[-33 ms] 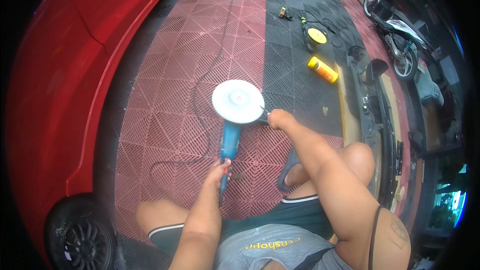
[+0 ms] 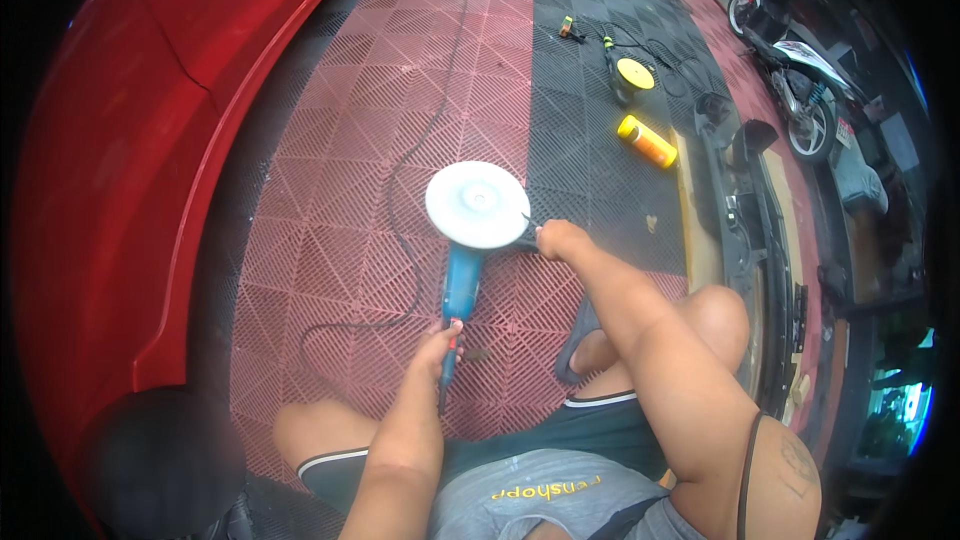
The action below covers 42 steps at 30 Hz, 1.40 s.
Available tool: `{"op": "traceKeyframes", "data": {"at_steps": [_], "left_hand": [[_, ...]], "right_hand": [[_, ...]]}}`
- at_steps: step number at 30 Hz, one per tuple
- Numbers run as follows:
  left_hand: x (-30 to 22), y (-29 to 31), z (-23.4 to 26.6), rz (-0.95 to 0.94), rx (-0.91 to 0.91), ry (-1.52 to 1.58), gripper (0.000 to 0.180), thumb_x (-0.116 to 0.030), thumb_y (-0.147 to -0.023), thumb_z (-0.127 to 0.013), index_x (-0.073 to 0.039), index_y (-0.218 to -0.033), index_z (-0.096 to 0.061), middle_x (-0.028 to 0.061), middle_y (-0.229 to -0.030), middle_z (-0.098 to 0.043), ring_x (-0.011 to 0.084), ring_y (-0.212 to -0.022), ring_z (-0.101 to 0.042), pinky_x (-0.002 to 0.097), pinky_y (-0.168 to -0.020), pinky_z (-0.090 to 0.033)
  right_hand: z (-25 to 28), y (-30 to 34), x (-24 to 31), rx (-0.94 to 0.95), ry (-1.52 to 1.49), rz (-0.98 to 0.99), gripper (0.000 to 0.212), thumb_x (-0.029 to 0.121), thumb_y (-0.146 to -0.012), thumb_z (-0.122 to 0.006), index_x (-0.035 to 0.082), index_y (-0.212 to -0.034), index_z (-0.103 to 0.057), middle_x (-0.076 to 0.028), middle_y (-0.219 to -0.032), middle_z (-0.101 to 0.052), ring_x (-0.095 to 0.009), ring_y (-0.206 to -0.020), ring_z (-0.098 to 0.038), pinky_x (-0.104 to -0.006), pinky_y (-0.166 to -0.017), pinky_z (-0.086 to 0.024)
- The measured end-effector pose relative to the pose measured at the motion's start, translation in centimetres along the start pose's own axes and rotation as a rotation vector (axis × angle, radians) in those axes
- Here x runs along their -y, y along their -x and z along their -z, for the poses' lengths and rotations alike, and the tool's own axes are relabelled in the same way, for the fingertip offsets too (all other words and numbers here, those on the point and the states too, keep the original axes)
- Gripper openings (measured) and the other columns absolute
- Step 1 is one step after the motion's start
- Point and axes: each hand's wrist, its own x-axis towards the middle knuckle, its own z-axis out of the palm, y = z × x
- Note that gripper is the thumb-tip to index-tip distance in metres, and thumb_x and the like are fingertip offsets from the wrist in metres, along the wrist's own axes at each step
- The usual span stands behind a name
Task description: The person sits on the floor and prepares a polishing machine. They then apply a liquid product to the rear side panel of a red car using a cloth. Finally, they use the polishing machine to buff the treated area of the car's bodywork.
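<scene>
A blue polisher [image 2: 461, 282] is held up in front of me with its round white pad [image 2: 470, 202] facing upward. The pad's surface looks smooth and smeared, perhaps from spinning. My left hand [image 2: 438, 348] is wrapped round the rear grip, near a red part. At the pad's right edge, my right hand [image 2: 562, 239] is closed round a thin dark tool [image 2: 529, 218], whose tip meets or nearly meets the rim. The tool's exact kind is too small to tell. A dark bar beside the pad reaches toward this hand, and I cannot tell whether the hand grips it too.
A red car [image 2: 130, 160] stands along the left. The polisher's black cord [image 2: 392, 195] winds over the red and black floor tiles. Ahead right lie a yellow-padded machine [image 2: 634, 74] and a yellow bottle [image 2: 647, 141]. A long dark car part [image 2: 742, 230] and a motorcycle [image 2: 805, 70] are at the right.
Both hands and the polisher hold their places. The car's wheel at the lower left, sharp before, now shows only as a dark blur.
</scene>
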Motion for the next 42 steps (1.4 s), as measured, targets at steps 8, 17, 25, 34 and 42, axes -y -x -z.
{"op": "traceKeyframes", "data": {"at_steps": [8,17,25,34,42], "left_hand": [[-0.5,0.5,-0.3,0.006,-0.032,-0.023,0.037,-0.029,-0.101,-0.079,-0.010,-0.131,-0.070,0.0054,-0.095,-0.071,0.0168,-0.069,-0.067,0.0320,-0.057,-0.054],[-0.1,-0.1,-0.2,-0.023,-0.007,-0.026,0.038,-0.030,-0.100,-0.079,-0.008,-0.129,-0.070,0.0066,-0.102,-0.071,0.0168,-0.071,-0.066,0.0317,-0.057,-0.054],[0.4,-0.2,0.9,0.005,0.013,-0.002,0.028,-0.032,-0.103,-0.076,-0.013,-0.123,-0.069,0.0037,-0.097,-0.071,0.0157,-0.069,-0.065,0.0314,-0.057,-0.055],[-0.6,1.1,0.1,0.011,-0.031,-0.031,0.029,-0.030,-0.103,-0.076,-0.011,-0.124,-0.070,0.0051,-0.098,-0.071,0.0157,-0.071,-0.066,0.0309,-0.059,-0.055],[-0.8,1.0,-0.2,0.034,-0.039,-0.026,0.028,-0.028,-0.104,-0.075,-0.010,-0.124,-0.071,0.0060,-0.096,-0.072,0.0160,-0.069,-0.066,0.0305,-0.058,-0.054]], "right_hand": [[-0.5,-2.2,0.6,-0.057,-0.012,0.066,0.036,0.020,-0.102,-0.057,0.000,-0.125,-0.077,-0.022,-0.134,-0.074,-0.040,-0.126,-0.070,-0.0499,-0.106,-0.056],[-1.4,-6.4,0.4,-0.038,0.119,0.170,0.037,0.016,-0.096,-0.058,0.001,-0.124,-0.079,-0.023,-0.134,-0.074,-0.039,-0.124,-0.072,-0.0497,-0.102,-0.058],[-0.5,-4.2,3.8,-0.053,-0.009,0.103,0.043,0.027,-0.106,-0.051,0.000,-0.129,-0.076,-0.026,-0.138,-0.071,-0.039,-0.128,-0.070,-0.0468,-0.107,-0.055],[0.4,-3.9,3.2,0.003,-0.049,0.040,0.041,0.016,-0.101,-0.053,0.002,-0.132,-0.075,-0.022,-0.141,-0.071,-0.036,-0.131,-0.069,-0.0471,-0.109,-0.055],[0.0,-4.4,2.4,0.013,-0.009,0.086,0.044,0.026,-0.108,-0.047,-0.001,-0.130,-0.074,-0.024,-0.137,-0.072,-0.038,-0.129,-0.069,-0.0480,-0.109,-0.054]]}}
